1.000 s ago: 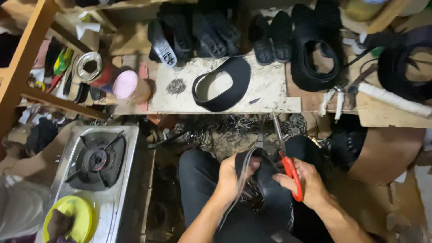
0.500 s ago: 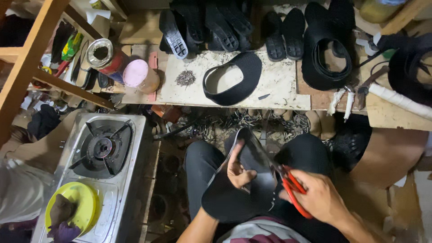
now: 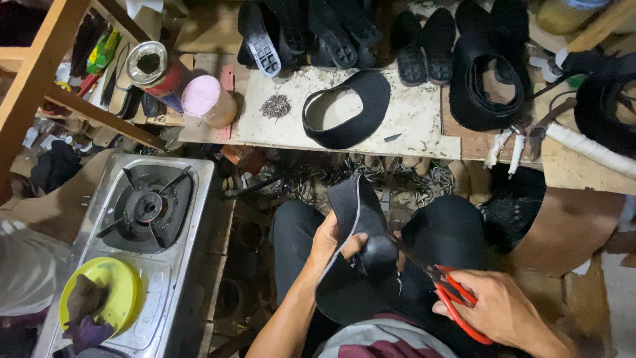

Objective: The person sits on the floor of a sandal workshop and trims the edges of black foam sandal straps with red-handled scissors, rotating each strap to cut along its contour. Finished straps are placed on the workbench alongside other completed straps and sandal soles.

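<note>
Step in hand: trimming a black shoe upper (image 3: 361, 245) with red-handled scissors (image 3: 450, 295), judging from the blades set against the dark material on the lap.
Left hand: the left hand (image 3: 331, 242) grasps the shoe upper at its curved edge, thumb on the outer face, fingers (image 3: 354, 244) wrapped over it, holding it tilted up toward the table.
Right hand: the right hand (image 3: 497, 311) is clenched around the scissors' red loops; the blades point up and left toward the material.
Blades: too dark against the black piece to tell whether they stand apart or together.
Where the piece is: over the person's knees, below the table's front edge, well apart from the other shoe parts.
Table: the table (image 3: 424, 126) carries a similar black upper piece (image 3: 348, 109) lying flat, a small heap of tacks (image 3: 276, 106) just beside it, and black soles (image 3: 424, 43) in a row behind.
Left side: a pink-lidded jar (image 3: 207, 99) and an open tin (image 3: 156, 69) stand near the table corner; a gas stove (image 3: 142, 209) sits lower, with a yellow bowl (image 3: 99, 298) holding a rag.
Next move calls for: I judge a steady left grip turning the edge into the blades, and short cuts that follow the curve closely without biting into the body of the piece.
</note>
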